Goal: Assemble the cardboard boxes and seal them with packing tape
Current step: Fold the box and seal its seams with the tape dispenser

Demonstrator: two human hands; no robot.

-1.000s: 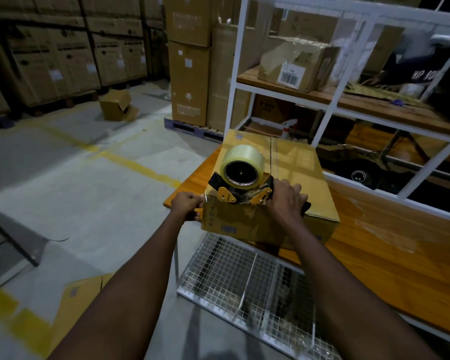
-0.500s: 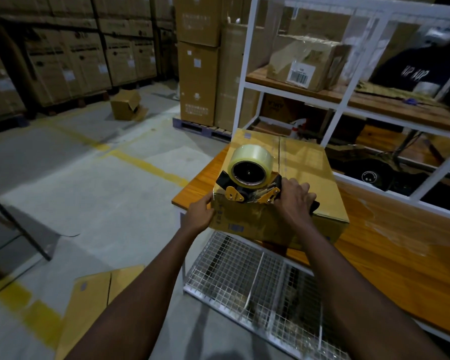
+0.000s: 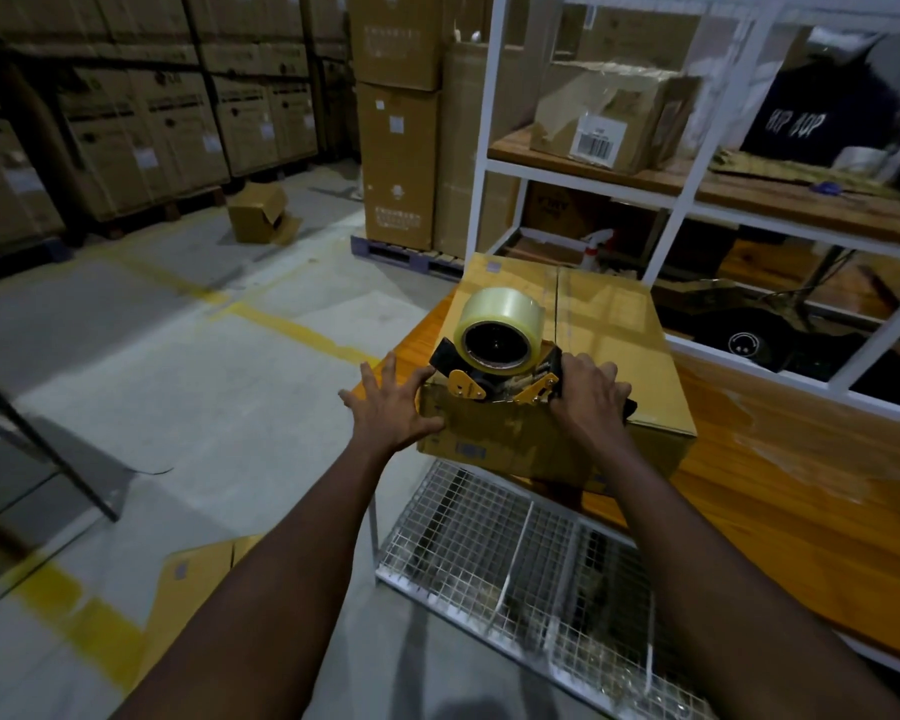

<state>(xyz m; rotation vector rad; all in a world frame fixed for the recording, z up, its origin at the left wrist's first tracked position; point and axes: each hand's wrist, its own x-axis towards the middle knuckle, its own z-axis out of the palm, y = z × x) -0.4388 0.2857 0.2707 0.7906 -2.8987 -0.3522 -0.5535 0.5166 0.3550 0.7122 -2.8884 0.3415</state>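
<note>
Gripping the black handle of the tape dispenser point(image 3: 497, 381), the right hand point(image 3: 591, 400) has its fingers curled fully round it, knuckles up, at the near top edge of the cardboard box point(image 3: 611, 335). The dispenser sits on that edge, its yellow metal side plates and black frame turned toward the camera. It carries a fat roll of clear tape point(image 3: 502, 319), glossy and pale yellowish, with a dark round core.

The left hand point(image 3: 388, 410) is spread flat, fingers straight and splayed, against the box's near left corner. Its thumb lies on the front face, and it holds nothing.

The box is a closed rectangular carton of smooth brown board. Its two top flaps meet in a straight seam running away from the camera, and a small printed mark shows low on the front face. It rests at the left end of the counter point(image 3: 801, 491), a slab of orange-brown wood with visible grain and a dull sheen.

Below the counter lies a shelf of silvery wire mesh point(image 3: 515, 563) in a fine square grid. Behind the box stands a white metal rack point(image 3: 697, 168) with wooden shelves, one bearing a dented carton with a barcode label point(image 3: 609, 116).

On the grey concrete floor point(image 3: 178, 381), painted with yellow lines, lies a flattened cardboard sheet point(image 3: 193, 589). A crumpled open box point(image 3: 258, 213) sits farther off, near tall stacks of brown cartons point(image 3: 401, 163).
</note>
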